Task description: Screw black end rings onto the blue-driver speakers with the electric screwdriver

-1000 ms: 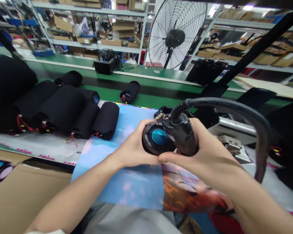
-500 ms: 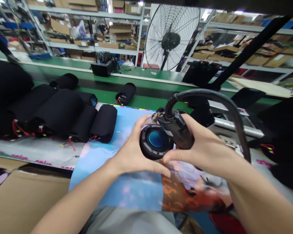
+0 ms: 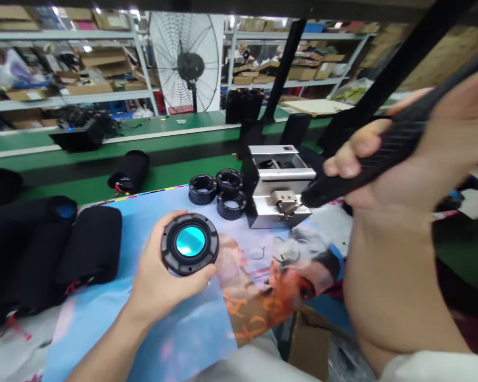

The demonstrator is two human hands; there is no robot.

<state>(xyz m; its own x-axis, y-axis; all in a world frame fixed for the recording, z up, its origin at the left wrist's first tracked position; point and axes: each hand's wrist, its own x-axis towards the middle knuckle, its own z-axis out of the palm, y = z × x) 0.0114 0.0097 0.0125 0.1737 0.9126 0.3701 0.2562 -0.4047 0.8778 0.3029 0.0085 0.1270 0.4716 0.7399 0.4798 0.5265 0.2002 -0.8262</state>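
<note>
1. left hand grips the round black speaker part with a teal centre, held above the printed sheet.
2. right hand clenches a black tool, raised to the right of the speaker part, its tip near the metal box.
3. three black rings lie just left of that box.

Your green bench carried a printed poster, three black rings, a metal box and black fabric rolls.
</note>
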